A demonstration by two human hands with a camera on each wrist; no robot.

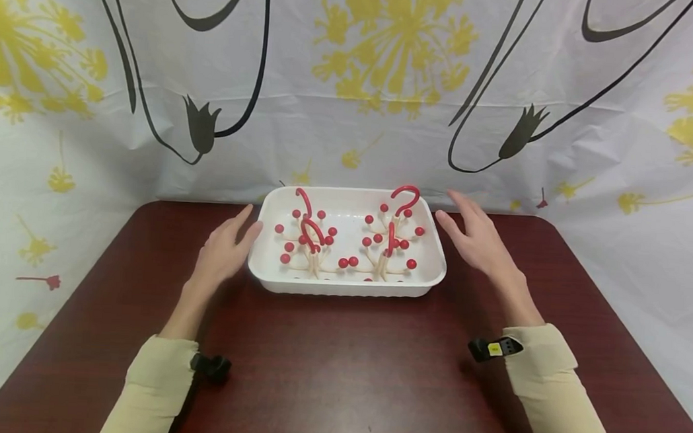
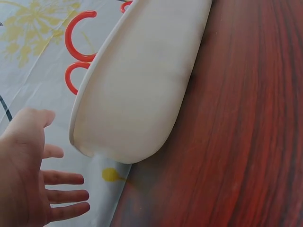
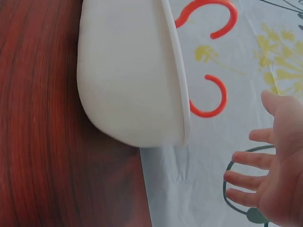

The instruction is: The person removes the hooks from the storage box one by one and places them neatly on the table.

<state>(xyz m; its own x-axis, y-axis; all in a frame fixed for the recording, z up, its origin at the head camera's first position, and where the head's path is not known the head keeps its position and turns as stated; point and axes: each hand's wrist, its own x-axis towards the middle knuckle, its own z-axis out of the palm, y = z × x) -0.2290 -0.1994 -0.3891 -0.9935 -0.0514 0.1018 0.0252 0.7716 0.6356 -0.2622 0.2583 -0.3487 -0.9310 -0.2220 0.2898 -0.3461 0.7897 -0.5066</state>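
Note:
A white rectangular tray sits toward the table's far side. Inside are several cream-coloured branched hangers with red ball tips and red hooks, some rising above the rim. My left hand is held beside the tray's left end, fingers extended. On the opposite side my right hand is spread, its palm toward the right end. Both wrist views show a gap between the hand and the tray wall. Neither hand holds anything. The lower parts of the hangers are partly hidden by the tray's front wall.
The dark red-brown wooden table extends toward me in front of the tray. Right behind its far edge hangs a white cloth printed with yellow and grey flowers. Each wrist wears a black strap device.

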